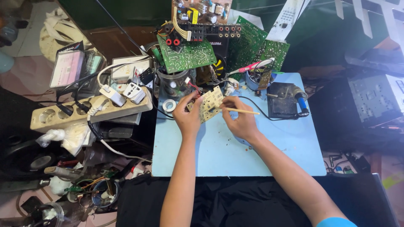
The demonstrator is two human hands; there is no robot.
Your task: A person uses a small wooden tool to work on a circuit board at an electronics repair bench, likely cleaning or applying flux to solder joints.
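On the blue counter (269,155), the left hand (188,115) grips a small beige board (208,104) whose long axis runs 8 to 2 o'clock, while the right hand (237,120) pinches a thin stick (240,111) lying 9 to 3, tip touching the board.

The worktop (277,147) has a matt, smooth light-blue surface. The small board (209,104) looks like pale, dull laminate; the thin stick (242,111) looks wooden; black cloth (235,201) lies matt.
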